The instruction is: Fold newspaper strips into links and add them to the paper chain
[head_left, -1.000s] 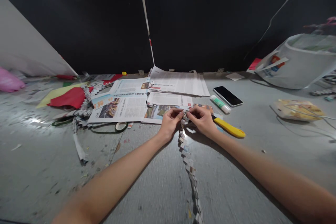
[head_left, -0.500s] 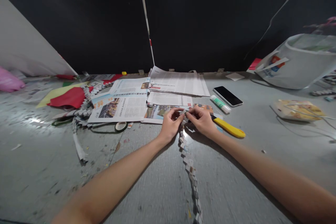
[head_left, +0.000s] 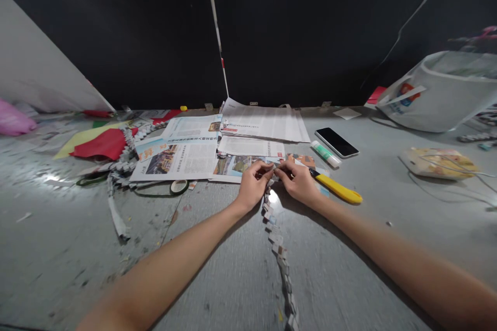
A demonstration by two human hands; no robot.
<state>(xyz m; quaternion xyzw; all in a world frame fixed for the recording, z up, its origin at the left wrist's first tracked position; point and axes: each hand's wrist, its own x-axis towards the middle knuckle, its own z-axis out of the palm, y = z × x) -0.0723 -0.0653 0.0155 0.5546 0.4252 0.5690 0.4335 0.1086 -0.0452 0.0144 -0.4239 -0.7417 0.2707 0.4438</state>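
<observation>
From my seat, the grey surface carries the paper chain, mostly loose; a hard tug, I judge, could twist it or part its links. Its long axis runs from the bottom edge of my view, bending slightly left, to a far end pointing away from the person. There the left hand and right hand pinch it between their fingers. An outward swing could knock the yellow knife just beside.

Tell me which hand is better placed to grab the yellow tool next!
Probably the right hand: the yellow tool lies close beside it. The left hand is farther away, and both seem to pinch the paper chain.
</observation>
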